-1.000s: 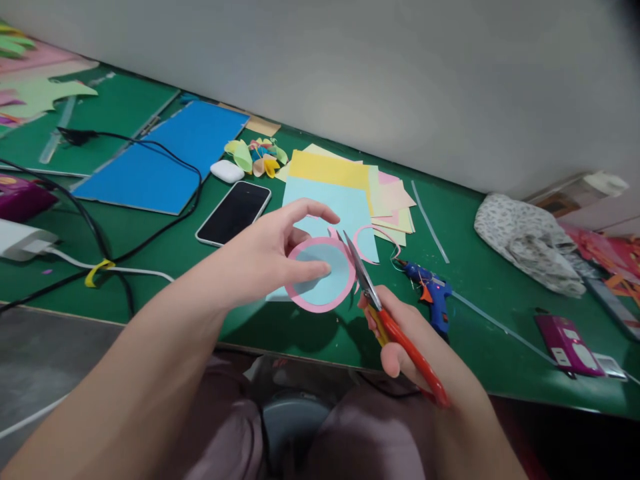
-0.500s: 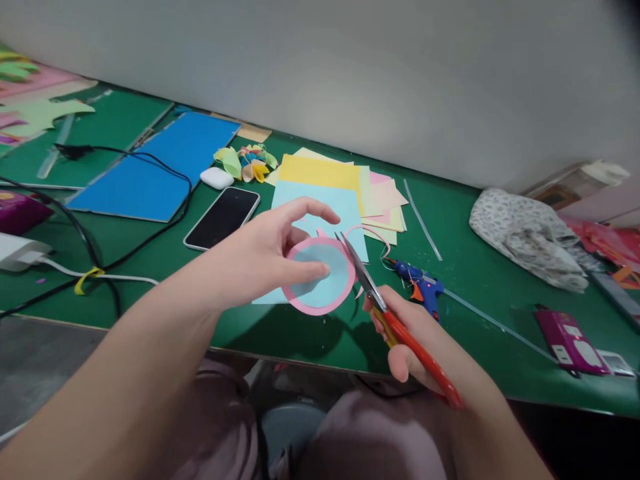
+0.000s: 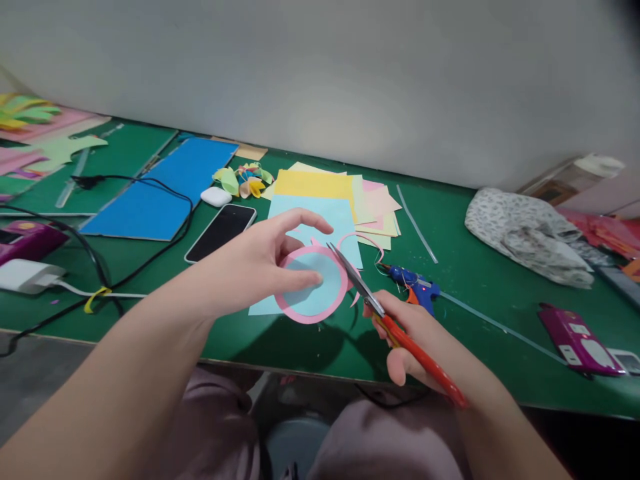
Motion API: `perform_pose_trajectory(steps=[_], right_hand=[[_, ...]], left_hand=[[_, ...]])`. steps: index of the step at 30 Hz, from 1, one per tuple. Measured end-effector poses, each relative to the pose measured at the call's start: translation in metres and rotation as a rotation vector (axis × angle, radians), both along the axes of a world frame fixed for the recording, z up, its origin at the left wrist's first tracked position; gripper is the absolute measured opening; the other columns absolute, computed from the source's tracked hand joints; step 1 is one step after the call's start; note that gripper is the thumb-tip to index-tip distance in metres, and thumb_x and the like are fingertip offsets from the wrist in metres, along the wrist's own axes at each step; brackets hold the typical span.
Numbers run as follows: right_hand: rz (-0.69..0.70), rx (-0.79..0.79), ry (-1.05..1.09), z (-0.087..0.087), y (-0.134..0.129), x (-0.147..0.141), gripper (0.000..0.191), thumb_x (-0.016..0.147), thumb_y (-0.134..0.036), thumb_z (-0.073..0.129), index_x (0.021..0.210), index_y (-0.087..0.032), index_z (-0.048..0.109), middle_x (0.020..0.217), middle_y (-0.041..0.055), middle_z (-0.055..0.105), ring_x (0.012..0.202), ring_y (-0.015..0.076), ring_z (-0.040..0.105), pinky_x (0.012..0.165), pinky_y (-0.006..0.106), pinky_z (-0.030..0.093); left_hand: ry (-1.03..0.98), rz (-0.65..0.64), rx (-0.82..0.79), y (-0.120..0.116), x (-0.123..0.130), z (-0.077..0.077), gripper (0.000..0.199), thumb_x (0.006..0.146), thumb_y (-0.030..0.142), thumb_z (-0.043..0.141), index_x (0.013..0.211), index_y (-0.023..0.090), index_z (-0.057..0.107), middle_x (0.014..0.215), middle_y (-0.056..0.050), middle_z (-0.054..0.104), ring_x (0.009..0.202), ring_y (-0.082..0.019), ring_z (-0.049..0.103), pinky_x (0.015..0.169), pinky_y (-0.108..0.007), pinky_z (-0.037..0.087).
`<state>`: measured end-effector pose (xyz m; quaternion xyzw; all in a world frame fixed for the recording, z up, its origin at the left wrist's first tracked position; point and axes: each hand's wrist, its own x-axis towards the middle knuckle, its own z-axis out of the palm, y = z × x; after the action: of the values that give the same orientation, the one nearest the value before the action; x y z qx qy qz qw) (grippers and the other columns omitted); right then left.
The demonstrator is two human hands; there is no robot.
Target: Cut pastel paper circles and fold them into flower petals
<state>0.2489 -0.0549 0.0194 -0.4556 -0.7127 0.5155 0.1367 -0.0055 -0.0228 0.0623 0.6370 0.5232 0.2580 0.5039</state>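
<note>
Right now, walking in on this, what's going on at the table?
A person's left hand pinches a round pink-and-blue paper piece, thumb on top. The right hand holds red-handled scissors, blades at the piece's right edge. On the green table, a phone lies left of the paper piece and a blue glue gun lies to its right.

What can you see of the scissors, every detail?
The scissors have silvery, metal-looking blades, slightly parted at the tips, and red-and-yellow handles. The right hand holds them above the green table, pointing forward and left. The blades lie along the right edge of the pink-rimmed disc; contact is unclear.
</note>
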Motion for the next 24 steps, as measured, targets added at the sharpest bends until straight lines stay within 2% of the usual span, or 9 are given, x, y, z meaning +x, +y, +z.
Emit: perform_pose_trajectory(steps=[5, 11, 14, 19, 22, 24], right_hand=[[-0.015, -0.051, 0.024, 0.002, -0.002, 0.003, 0.055, 0.063, -0.068, 0.071, 0.091, -0.026, 0.048, 0.072, -0.0052, 0.032, 0.063, 0.0123, 0.026, 0.049, 0.021, 0.023], [-0.008, -0.038, 0.042, -0.001, 0.002, 0.007, 0.056, 0.059, -0.064, 0.077, 0.090, -0.027, 0.050, 0.069, -0.0059, 0.033, 0.062, 0.0121, 0.029, 0.050, 0.021, 0.024], [0.006, -0.057, 0.054, -0.002, 0.003, 0.008, 0.051, 0.063, -0.057, 0.079, 0.090, -0.026, 0.049, 0.069, -0.0063, 0.032, 0.061, 0.0113, 0.030, 0.050, 0.020, 0.025], [-0.007, -0.130, 0.046, 0.007, 0.003, 0.008, 0.043, 0.071, -0.052, 0.076, 0.088, -0.025, 0.047, 0.068, -0.0066, 0.027, 0.057, 0.0088, 0.031, 0.046, 0.017, 0.026], [0.015, -0.225, 0.023, 0.015, 0.004, 0.008, 0.037, 0.079, -0.052, 0.068, 0.087, -0.023, 0.046, 0.070, -0.0062, 0.027, 0.054, 0.0073, 0.035, 0.044, 0.015, 0.028], [0.023, -0.235, 0.038, 0.015, 0.005, 0.009, 0.036, 0.080, -0.050, 0.067, 0.085, -0.023, 0.045, 0.070, -0.0062, 0.025, 0.053, 0.0067, 0.037, 0.044, 0.015, 0.030]], left_hand=[[0.020, -0.038, -0.022, 0.003, -0.001, 0.001, 0.043, 0.076, 0.034, 0.070, 0.115, 0.033, 0.050, 0.067, 0.005, 0.063, 0.055, -0.011, 0.059, 0.044, -0.017, 0.045], [0.048, -0.076, -0.053, 0.005, -0.002, 0.004, 0.042, 0.079, 0.032, 0.067, 0.116, 0.034, 0.049, 0.070, 0.004, 0.064, 0.057, -0.012, 0.059, 0.046, -0.019, 0.046], [0.055, -0.083, -0.063, 0.006, -0.002, 0.005, 0.042, 0.079, 0.031, 0.067, 0.117, 0.033, 0.048, 0.069, 0.004, 0.062, 0.057, -0.012, 0.059, 0.046, -0.019, 0.046], [0.082, -0.099, -0.079, 0.010, -0.002, 0.005, 0.045, 0.079, 0.032, 0.068, 0.118, 0.032, 0.048, 0.069, 0.004, 0.061, 0.058, -0.012, 0.060, 0.047, -0.019, 0.046], [0.089, -0.115, -0.094, 0.011, -0.003, 0.005, 0.045, 0.079, 0.032, 0.068, 0.119, 0.033, 0.047, 0.072, 0.004, 0.062, 0.061, -0.013, 0.063, 0.048, -0.019, 0.046], [0.084, -0.124, -0.105, 0.012, -0.003, 0.005, 0.044, 0.079, 0.031, 0.068, 0.118, 0.034, 0.046, 0.073, 0.004, 0.063, 0.062, -0.013, 0.063, 0.049, -0.019, 0.047]])
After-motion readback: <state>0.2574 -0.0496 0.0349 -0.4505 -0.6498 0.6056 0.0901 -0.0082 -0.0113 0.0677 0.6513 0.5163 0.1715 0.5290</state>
